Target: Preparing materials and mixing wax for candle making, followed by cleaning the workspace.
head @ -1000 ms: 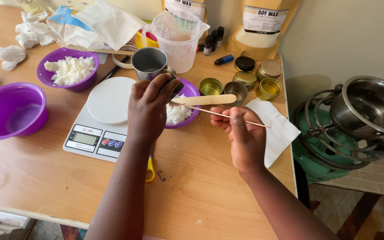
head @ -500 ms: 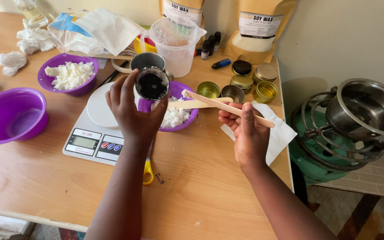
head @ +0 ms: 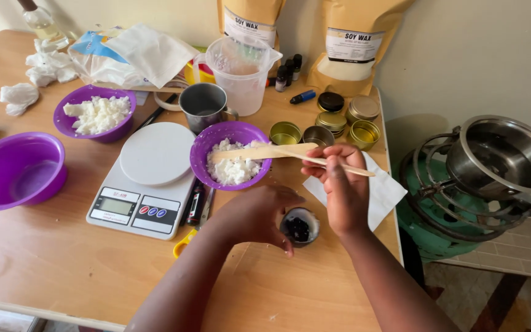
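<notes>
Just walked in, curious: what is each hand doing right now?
Left hand: closed around a small round tin resting on the table.
Right hand: holding a flat wooden stick and a thin skewer.

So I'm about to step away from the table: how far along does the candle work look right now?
Early. Done: white wax flakes sit in two purple bowls, one beside the kitchen scale. In hand: the left hand sets a small tin with something dark inside on the table, and the right hand holds a flat wooden stick and a thin skewer. Left: the gold tins look unfilled and the pot on the burner looks empty.
</notes>
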